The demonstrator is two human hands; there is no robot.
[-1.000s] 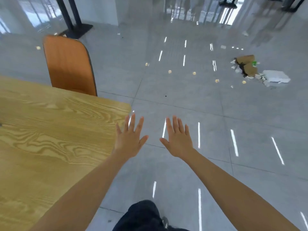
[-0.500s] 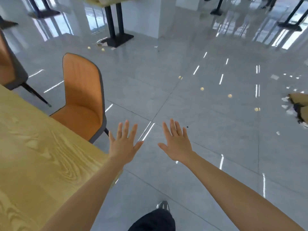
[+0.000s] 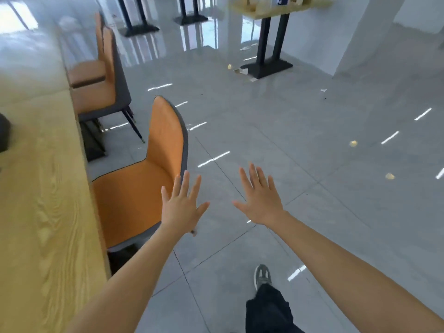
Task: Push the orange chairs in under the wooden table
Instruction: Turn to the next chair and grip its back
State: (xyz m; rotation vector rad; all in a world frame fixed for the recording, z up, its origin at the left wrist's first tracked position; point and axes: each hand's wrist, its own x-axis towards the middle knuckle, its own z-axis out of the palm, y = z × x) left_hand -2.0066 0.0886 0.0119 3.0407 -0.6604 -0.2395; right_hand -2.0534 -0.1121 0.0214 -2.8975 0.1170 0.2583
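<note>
Holding both bare arms out ahead of me, over my dark trouser leg (image 3: pixel 269 311) and grey shoe (image 3: pixel 262 276), which is resting on the grey tiled floor (image 3: pixel 312 212). My left hand (image 3: pixel 182 207) is spreading wide, fingers straight, gripping nothing. Its fingertips are lining up with the grey rear edge of the nearest orange chair (image 3: pixel 134 195), but I cannot tell if they are touching it. My right hand (image 3: pixel 262 203) is hanging in the air beside the left, also fully spread and holding nothing, with only floor below it.

The wooden table (image 3: pixel 43 212) is running along my left side, long edge facing the chairs. The nearest orange chair is sitting just beside that edge. The inner side of its seat is meeting the tabletop edge, while most of the seat and the whole backrest are sticking out onto the floor.

Further along the same edge a second orange chair (image 3: pixel 105 92) is standing with its seat partly under the table and its dark legs showing. A third orange chair (image 3: pixel 89 70) is sitting just behind it. A dark object (image 3: pixel 3 133) is lying on the tabletop at the left border, too cut off to name. Small yellowish bits (image 3: pixel 353 143) are lying on the floor to the right. Far ahead another table (image 3: pixel 271 10) is standing on a black pedestal (image 3: pixel 266 66) near a white wall (image 3: pixel 360 32)
</note>
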